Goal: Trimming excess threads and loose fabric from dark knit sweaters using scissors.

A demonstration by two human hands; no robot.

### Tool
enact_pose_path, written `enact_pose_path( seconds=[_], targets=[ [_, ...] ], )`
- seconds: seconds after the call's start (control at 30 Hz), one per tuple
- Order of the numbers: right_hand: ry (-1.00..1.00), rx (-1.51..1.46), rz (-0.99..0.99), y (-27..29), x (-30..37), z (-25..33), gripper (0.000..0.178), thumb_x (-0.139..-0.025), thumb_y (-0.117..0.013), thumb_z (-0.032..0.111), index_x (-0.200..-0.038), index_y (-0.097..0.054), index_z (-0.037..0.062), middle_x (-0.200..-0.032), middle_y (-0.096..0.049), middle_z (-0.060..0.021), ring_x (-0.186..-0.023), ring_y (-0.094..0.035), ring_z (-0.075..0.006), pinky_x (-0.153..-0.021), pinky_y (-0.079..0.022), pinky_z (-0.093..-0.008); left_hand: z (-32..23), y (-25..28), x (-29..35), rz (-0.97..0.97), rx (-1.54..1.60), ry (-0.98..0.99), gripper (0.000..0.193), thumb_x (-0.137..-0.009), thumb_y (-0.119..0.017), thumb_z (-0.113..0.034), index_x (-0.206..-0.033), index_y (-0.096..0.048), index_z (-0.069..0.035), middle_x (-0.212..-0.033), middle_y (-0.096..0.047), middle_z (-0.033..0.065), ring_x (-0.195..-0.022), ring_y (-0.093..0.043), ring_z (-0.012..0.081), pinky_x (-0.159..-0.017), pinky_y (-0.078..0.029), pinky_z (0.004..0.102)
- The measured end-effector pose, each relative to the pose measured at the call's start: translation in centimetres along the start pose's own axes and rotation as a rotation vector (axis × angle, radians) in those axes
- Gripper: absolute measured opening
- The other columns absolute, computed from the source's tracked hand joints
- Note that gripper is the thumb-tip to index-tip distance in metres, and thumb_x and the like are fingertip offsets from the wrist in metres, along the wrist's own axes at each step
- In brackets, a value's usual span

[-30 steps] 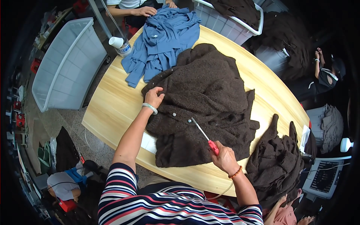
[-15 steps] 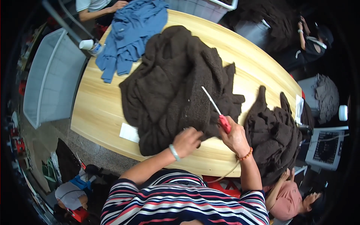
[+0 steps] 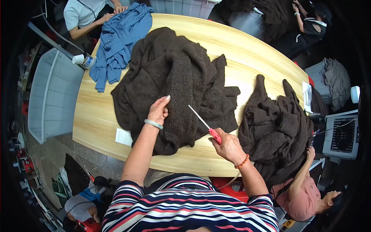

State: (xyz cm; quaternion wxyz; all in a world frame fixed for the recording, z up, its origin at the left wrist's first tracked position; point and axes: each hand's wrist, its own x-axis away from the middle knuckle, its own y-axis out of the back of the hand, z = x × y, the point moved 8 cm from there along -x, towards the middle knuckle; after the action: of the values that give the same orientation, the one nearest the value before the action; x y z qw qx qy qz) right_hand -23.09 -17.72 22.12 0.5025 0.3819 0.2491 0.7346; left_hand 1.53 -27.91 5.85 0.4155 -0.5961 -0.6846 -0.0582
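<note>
Closest to my head camera is the striped shirt (image 3: 189, 205), and just beyond it the right hand (image 3: 231, 149) is wrapped around the handle of a red-handled tool (image 3: 215, 136); held this way, I judge, the thin metal shaft stays angled up and leftward over the cloth with its tip free. A pale tube (image 3: 232, 180) loops below that wrist, though I can't see whether it joins the tool. The left hand (image 3: 158, 112) rests at the brown knit garment (image 3: 181, 77), thumb extended, fingers curled; I cannot tell whether any fabric is pinched there, but it seems placed to steady the ribbed band. That garment lies rumpled across the middle of the wooden table (image 3: 255, 50), probably so both hands reach it easily, with a white slip (image 3: 123, 137) at its near left edge. A second brown garment (image 3: 278, 127) is heaped to the right, apart from it. Farther off, a co-worker's hand (image 3: 108, 17) touches the blue garment (image 3: 121, 38). Against half a second ago, the left hand has moved from the near hem up to the band; the buttons I saw a second ago no longer show.
</note>
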Motion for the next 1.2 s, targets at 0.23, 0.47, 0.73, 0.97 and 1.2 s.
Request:
enact_pose_path(
  seconds=[0.23, 0.47, 0.73, 0.97, 1.2],
  targets=[
    [0.096, 0.091, -0.051, -0.2, -0.5, 2.0, 0.019, -0.088, -0.063, 0.022, -0.097, -0.057, 0.0059, -0.066, -0.062, -0.0203, -0.066, -0.064, -0.0394, -0.061, -0.05, -0.048, -2.2, -1.6, 0.5, 0.111, -0.142, -0.189, 0.01, -0.087, -0.071, -0.012, -0.094, -0.064, -0.012, -0.082, -0.063, -0.0069, -0.059, -0.05, 0.0018, -0.049, -0.036, 0.0184],
    [0.164, 0.196, -0.079, -0.8, -2.2, 3.0, 0.019, -0.087, -0.061, 0.022, -0.09, -0.057, 0.0044, -0.063, -0.061, -0.02, -0.066, -0.063, -0.0402, -0.061, -0.05, -0.0491, -1.9, -2.9, 1.7, 0.061, -0.381, -0.646, 0.006, -0.086, -0.069, -0.003, -0.089, -0.068, 0.001, -0.081, -0.065, -0.0045, -0.07, -0.053, 0.0029, -0.065, -0.044, 0.0201],
    [0.169, 0.17, -0.059, -0.5, 0.0, 1.4, 0.017, -0.086, -0.061, 0.02, -0.089, -0.056, 0.0033, -0.064, -0.062, -0.0209, -0.064, -0.064, -0.0397, -0.06, -0.051, -0.0496, -0.5, 0.2, 1.1, 0.08, -0.354, -0.515, 0.012, -0.09, -0.064, -0.005, -0.101, -0.066, 0.001, -0.096, -0.067, 0.0012, -0.083, -0.059, 0.0059, -0.075, -0.048, 0.0224],
    [0.181, 0.144, -0.019, -1.3, 0.7, 1.5, 0.02, -0.088, -0.062, 0.022, -0.095, -0.057, 0.0044, -0.064, -0.062, -0.0207, -0.065, -0.064, -0.0401, -0.061, -0.05, -0.049, 0.8, 0.8, 4.4, 0.12, -0.163, -0.39, 0.015, -0.089, -0.066, -0.004, -0.103, -0.064, 0.0, -0.1, -0.068, 0.0028, -0.086, -0.061, 0.008, -0.079, -0.05, 0.0245],
    [0.21, 0.228, 0.06, -3.1, -0.3, 3.9, 0.02, -0.088, -0.061, 0.023, -0.094, -0.058, 0.0045, -0.064, -0.062, -0.021, -0.064, -0.064, -0.04, -0.061, -0.051, -0.0489, 0.8, 1.8, 4.2, -0.028, -0.425, -0.548, 0.009, -0.09, -0.063, -0.003, -0.093, -0.068, 0.003, -0.087, -0.067, -0.0013, -0.079, -0.055, 0.0033, -0.072, -0.045, 0.0205]
  ],
)
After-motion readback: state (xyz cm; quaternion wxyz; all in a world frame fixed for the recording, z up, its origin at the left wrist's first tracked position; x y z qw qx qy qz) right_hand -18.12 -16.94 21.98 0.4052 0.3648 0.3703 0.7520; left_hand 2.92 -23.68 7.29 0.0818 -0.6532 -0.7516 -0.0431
